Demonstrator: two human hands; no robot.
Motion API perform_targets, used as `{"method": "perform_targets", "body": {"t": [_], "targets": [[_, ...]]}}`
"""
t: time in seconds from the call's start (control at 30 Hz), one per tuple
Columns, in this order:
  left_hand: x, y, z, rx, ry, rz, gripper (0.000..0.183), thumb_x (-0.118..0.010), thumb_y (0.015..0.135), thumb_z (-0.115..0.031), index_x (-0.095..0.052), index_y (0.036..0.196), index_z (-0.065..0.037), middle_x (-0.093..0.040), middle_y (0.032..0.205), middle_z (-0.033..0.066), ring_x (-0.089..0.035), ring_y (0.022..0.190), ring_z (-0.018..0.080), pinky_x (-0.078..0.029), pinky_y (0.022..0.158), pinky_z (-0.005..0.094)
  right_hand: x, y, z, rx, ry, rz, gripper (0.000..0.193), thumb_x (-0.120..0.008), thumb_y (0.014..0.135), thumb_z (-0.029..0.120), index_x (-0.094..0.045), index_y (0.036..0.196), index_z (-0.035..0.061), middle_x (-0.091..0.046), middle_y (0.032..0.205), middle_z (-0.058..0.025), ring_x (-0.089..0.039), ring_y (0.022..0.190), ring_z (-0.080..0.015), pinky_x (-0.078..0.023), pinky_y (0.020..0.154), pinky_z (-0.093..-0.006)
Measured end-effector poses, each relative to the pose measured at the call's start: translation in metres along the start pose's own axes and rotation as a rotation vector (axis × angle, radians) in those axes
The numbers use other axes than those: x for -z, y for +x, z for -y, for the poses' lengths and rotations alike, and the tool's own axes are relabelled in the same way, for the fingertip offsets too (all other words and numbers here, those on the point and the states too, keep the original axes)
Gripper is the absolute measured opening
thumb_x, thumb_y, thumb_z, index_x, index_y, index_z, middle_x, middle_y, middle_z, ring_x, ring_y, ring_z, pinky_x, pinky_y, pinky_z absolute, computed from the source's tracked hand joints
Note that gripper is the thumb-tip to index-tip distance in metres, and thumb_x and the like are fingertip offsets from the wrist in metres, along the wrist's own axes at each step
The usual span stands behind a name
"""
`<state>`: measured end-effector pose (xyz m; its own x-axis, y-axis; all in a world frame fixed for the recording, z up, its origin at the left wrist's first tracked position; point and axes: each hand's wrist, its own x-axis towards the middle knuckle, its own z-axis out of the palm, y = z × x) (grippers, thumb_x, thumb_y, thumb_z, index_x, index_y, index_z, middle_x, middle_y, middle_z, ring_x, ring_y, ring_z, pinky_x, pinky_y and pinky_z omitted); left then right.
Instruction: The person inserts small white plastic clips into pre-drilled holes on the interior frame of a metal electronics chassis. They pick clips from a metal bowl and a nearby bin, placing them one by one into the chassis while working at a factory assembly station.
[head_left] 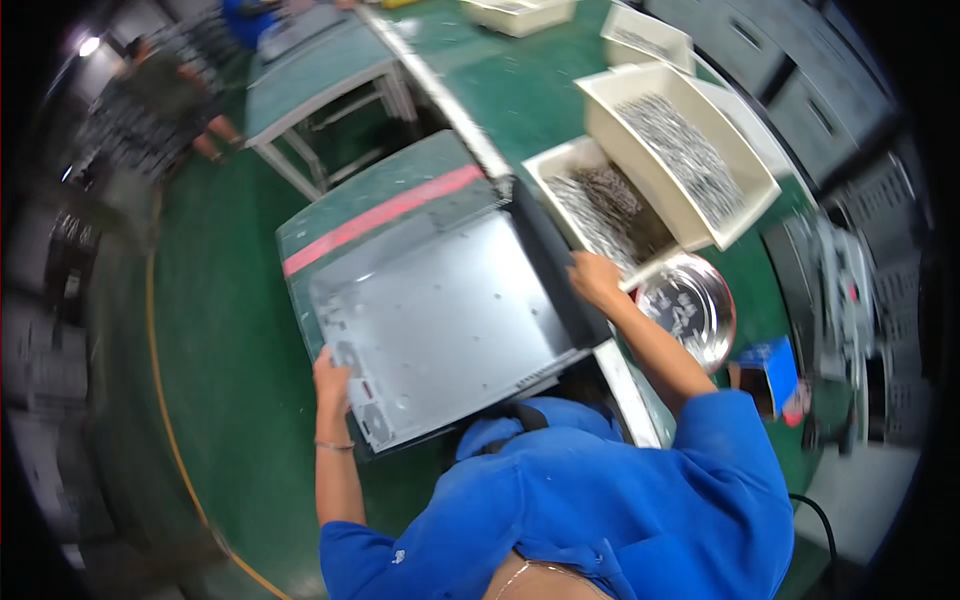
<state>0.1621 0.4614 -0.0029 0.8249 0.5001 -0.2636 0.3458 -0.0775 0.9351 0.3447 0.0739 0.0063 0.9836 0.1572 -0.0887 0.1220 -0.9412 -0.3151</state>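
Observation:
A wide, shallow sheet-metal chassis (455,310) lies in front of me, tilted in the view, its bare silvery floor dotted with small holes. Cut-outs line its left wall, and a black panel (545,260) stands along its right side. My left hand (331,380) is closed around the left wall near the near corner, with the fingertips over the edge. At the other side my right hand (597,278) grips the top edge of the black panel. Beneath the chassis, a green surface (400,180) with a red stripe shows at the far side.
Right of the chassis stand cream bins (750,195) full of small metal parts. A round shiny dish (690,310) with small pieces sits near my right forearm, with a blue box (768,375) beyond it. Another table (330,85) stands far left, and a person (170,95) is behind.

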Motion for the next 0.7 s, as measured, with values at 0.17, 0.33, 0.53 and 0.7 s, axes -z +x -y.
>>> {"method": "perform_targets", "body": {"t": [0.17,0.33,0.53,0.7], "targets": [[-0.001,0.005,0.008,-0.064,0.190,-0.075,0.045,-0.036,0.062,0.010,-0.046,0.105,0.002,-0.057,0.088,0.0114,-0.055,0.080,0.0185,-0.043,0.071,0.0276,0.007,-0.008,0.005,-0.071,-0.018,0.043,0.016,-0.048,0.072,0.017,-0.058,0.078,0.0060,-0.058,0.074,-0.0171,-0.057,0.073,-0.0330,-0.044,0.064,-0.0429],[-0.013,-0.003,0.003,-0.069,0.466,-0.227,0.049,-0.038,0.066,0.002,-0.038,0.114,0.002,-0.054,0.099,0.0189,-0.054,0.088,0.0297,-0.040,0.079,0.0346,0.032,-0.002,-0.008,-0.038,0.308,0.088,0.020,-0.049,0.075,0.021,-0.061,0.081,0.0061,-0.060,0.071,-0.0131,-0.059,0.068,-0.0261,-0.045,0.063,-0.0354],[-0.012,-0.002,0.000,-0.054,0.760,-0.262,0.051,-0.042,0.067,-0.005,-0.033,0.116,0.004,-0.049,0.104,0.0252,-0.049,0.093,0.0375,-0.038,0.081,0.0392,0.027,0.048,-0.080,-0.155,0.601,-0.007,0.019,-0.052,0.071,0.015,-0.062,0.083,0.0055,-0.059,0.060,-0.0084,-0.058,0.057,-0.0159,-0.045,0.058,-0.0275],[-0.013,-0.002,-0.009,-0.016,0.756,-0.256,0.048,-0.041,0.069,-0.007,-0.034,0.115,0.005,-0.050,0.102,0.0250,-0.050,0.093,0.0373,-0.038,0.080,0.0392,0.008,0.049,-0.126,-0.208,0.607,-0.091,0.021,-0.049,0.067,0.008,-0.061,0.085,0.0038,-0.060,0.080,-0.0150,-0.057,0.077,-0.0239,-0.043,0.069,-0.0302]]}}
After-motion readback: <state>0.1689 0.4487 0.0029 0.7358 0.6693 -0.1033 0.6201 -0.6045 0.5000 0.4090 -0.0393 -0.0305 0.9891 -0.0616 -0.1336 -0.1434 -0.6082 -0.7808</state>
